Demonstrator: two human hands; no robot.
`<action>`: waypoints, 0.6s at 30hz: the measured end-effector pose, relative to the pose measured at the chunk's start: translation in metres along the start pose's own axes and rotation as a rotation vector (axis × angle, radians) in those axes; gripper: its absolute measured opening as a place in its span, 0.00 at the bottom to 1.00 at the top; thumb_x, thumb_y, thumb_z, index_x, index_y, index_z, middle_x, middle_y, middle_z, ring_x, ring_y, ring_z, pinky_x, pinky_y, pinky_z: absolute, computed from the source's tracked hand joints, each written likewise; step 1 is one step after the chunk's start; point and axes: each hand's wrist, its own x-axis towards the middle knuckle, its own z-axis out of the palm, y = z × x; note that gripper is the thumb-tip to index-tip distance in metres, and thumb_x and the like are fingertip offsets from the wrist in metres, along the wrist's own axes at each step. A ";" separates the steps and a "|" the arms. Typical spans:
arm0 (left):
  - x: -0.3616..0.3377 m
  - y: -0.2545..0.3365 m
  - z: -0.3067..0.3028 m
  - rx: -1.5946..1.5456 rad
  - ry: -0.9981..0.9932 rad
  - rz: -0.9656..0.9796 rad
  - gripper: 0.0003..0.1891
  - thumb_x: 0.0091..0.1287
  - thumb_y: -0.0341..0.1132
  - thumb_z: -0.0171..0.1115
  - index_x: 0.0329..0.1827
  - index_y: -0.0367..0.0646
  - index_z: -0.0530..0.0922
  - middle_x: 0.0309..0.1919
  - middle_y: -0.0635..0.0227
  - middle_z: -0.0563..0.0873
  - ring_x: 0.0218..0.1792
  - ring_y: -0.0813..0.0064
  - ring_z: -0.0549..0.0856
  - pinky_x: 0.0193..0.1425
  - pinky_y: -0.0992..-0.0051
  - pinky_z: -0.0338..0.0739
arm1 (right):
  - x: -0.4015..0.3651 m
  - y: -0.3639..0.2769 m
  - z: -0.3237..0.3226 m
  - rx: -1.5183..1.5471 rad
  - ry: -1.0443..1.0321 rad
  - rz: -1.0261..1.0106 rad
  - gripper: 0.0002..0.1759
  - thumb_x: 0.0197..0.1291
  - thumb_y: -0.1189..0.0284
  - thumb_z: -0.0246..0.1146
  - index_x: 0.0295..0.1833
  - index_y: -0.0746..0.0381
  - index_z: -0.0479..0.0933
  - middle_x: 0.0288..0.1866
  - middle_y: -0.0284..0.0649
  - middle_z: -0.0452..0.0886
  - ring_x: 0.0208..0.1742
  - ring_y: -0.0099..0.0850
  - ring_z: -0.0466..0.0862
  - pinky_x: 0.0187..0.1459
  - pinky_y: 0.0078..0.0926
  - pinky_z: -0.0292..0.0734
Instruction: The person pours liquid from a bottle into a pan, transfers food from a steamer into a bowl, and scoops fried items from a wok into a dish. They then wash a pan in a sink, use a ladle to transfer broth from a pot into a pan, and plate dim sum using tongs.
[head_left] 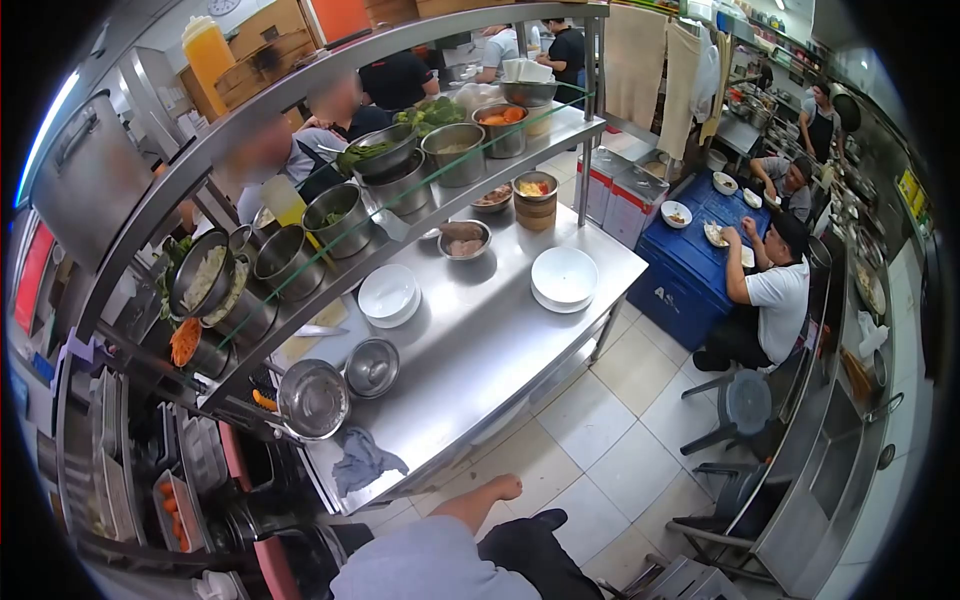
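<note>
My left hand (507, 487) is low in the middle of the view, over the tiled floor beside the steel table (470, 375). Its fingers look curled into a loose fist, and nothing shows in them. The hand touches nothing visible; the table's front edge is nearest, with a crumpled grey cloth (365, 460) at its near corner. Two metal bowls (313, 400) (372, 367) and stacked white plates (389, 292) (565, 276) rest on the table. My right hand is not in view.
Above the table, a steel shelf (430, 190) bears pots of vegetables. Two people (780, 300) (785, 188) sit by a blue chest (685, 255) with bowls on it. Plastic stools (740, 400) stand at right; food trays (175, 510) are at lower left.
</note>
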 end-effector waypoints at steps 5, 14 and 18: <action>0.014 0.031 0.014 -0.097 0.116 0.185 0.17 0.66 0.43 0.59 0.52 0.45 0.86 0.51 0.50 0.89 0.53 0.48 0.87 0.59 0.53 0.80 | -0.070 -0.033 0.015 0.210 -0.057 -0.013 0.23 0.72 0.68 0.53 0.68 0.67 0.68 0.61 0.54 0.77 0.61 0.46 0.80 0.63 0.42 0.73; -0.121 0.240 0.046 -0.876 -0.465 0.584 0.27 0.78 0.53 0.61 0.73 0.47 0.72 0.57 0.60 0.86 0.55 0.68 0.86 0.56 0.65 0.82 | -0.308 -0.117 0.089 0.665 -0.599 0.105 0.25 0.75 0.69 0.51 0.72 0.68 0.64 0.65 0.54 0.74 0.64 0.43 0.77 0.67 0.38 0.71; -0.190 0.257 0.092 -1.326 -0.568 0.277 0.28 0.79 0.55 0.59 0.73 0.51 0.68 0.55 0.61 0.84 0.51 0.71 0.86 0.50 0.67 0.83 | -0.467 -0.170 0.103 0.705 -0.815 -0.013 0.23 0.73 0.73 0.57 0.70 0.64 0.63 0.60 0.54 0.79 0.55 0.47 0.85 0.58 0.42 0.79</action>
